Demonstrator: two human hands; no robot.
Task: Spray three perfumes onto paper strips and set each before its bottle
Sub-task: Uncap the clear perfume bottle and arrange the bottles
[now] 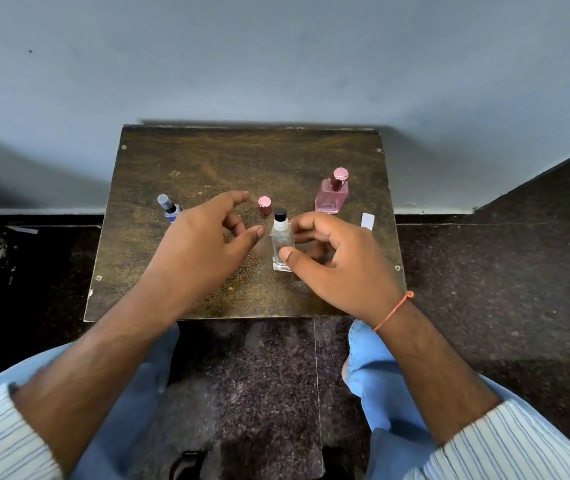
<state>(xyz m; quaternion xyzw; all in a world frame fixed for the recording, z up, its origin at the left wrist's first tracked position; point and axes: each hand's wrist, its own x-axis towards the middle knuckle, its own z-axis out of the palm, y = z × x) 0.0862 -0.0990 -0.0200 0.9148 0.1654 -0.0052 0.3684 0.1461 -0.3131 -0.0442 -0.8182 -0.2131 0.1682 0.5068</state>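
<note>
In the head view, the blue bottle (170, 209) at the left of the small wooden table (207, 161) is largely covered by the left hand (200, 244), so only its cap and a little of its body are seen. A paper strip (367, 221) shows at the right, its lower end cut off behind the right hand (332, 261); whether further strips lie beneath the hands cannot be told. The picture is slightly blurred at the hands.

The clear bottle (282, 245), with a white collar and black top, stands upright near the middle of the table. It is held by the right hand: the thumb is pressed to its near lower face and the curled fingers are wrapped behind its far side. The left hand is held just left of this bottle, not touching it, with fingers loosely curled and thumb extended toward it; nothing is gripped.

A loose pink cap (265, 205) stands just beyond the left hand's fingertips. The pink bottle (332, 195) stands upright farther back on the right, apart from both hands, the strip lying just before it to the right.
</note>
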